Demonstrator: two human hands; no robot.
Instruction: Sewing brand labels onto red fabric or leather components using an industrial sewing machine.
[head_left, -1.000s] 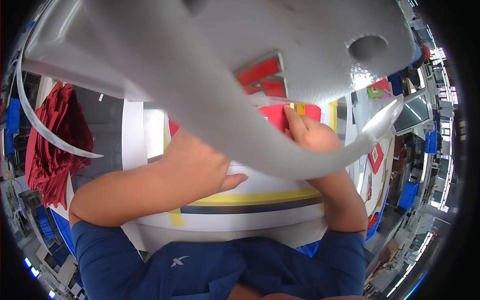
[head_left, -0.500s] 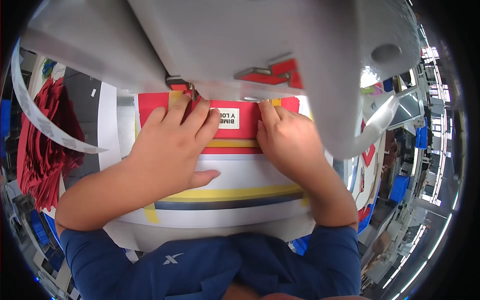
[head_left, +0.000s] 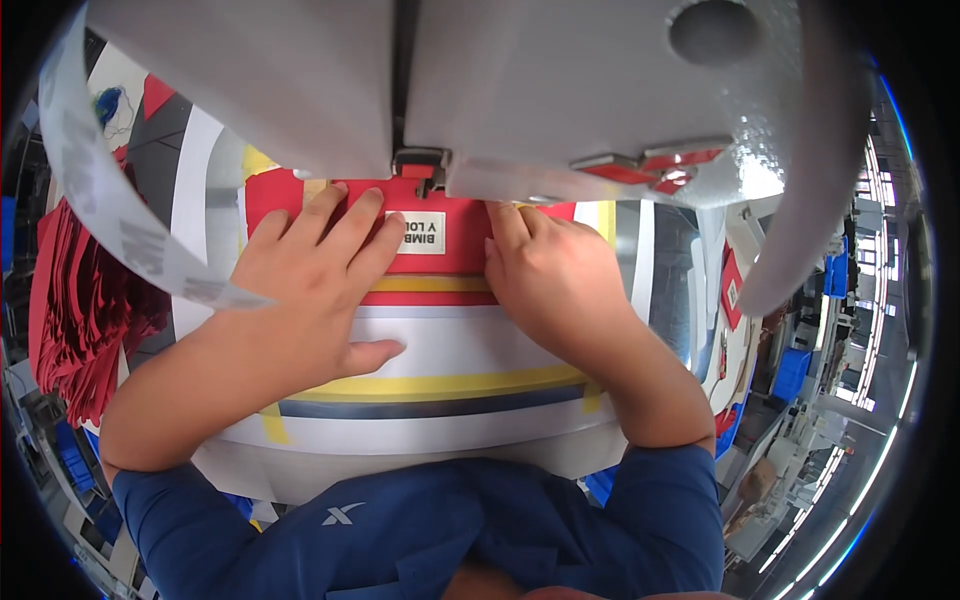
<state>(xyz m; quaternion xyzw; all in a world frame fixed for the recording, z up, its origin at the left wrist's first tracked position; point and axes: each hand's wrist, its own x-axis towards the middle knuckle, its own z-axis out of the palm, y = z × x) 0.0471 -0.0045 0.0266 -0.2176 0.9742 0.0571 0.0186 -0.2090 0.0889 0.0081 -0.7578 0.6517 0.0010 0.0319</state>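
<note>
The red cloth (head_left: 466, 225), its white label (head_left: 425, 233) facing up, lies at the far side of the table (head_left: 450, 345), running in under the machine (head_left: 560, 90). The left hand's (head_left: 310, 265) grip is spread wide, fingers flat on the cloth, grasping nothing; the right hand (head_left: 555, 275) rests fingertips to the right of the label, and I cannot tell whether its curled fingers pinch anything. Both sets of fingertips are near the metal foot (head_left: 427, 186), so a careless push could put one beneath it; uneven pressure could skew the cloth. Room for moving lies toward the table's near edge, up to the yellow tape (head_left: 450, 384); the machine hides the far edge. A pale ribbon (head_left: 120, 180) hangs at the left and could snag.
</note>
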